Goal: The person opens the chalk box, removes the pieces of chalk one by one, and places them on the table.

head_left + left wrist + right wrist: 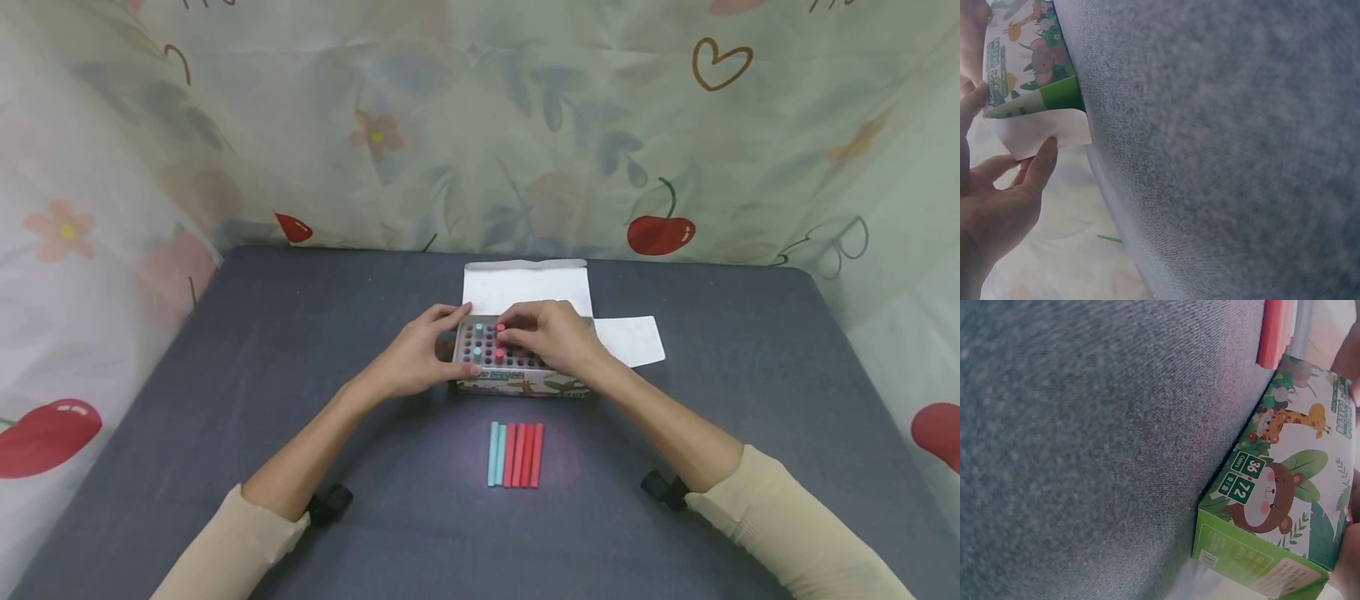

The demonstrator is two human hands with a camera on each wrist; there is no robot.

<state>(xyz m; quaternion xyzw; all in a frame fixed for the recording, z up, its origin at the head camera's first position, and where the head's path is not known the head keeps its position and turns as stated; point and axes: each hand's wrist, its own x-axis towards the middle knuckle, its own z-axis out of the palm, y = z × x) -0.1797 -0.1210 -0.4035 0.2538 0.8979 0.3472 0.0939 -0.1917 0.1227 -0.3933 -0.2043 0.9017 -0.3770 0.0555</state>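
A printed cardboard box with animal pictures stands on the table, its top exposing a tray of round holes. Teal chalk sticks and a red chalk stick poke up from holes at its left part. My left hand holds the box's left end, thumb at the front corner and fingers towards the back; in the left wrist view its fingertip touches a white side flap. Over the tray, my right hand pinches another red chalk stick at a hole. The right wrist view shows mostly the box front.
Two teal chalk sticks and several red ones lie side by side in front of the box. The white lid is folded back, and another white flap sticks out right. A patterned curtain hangs behind the dark table.
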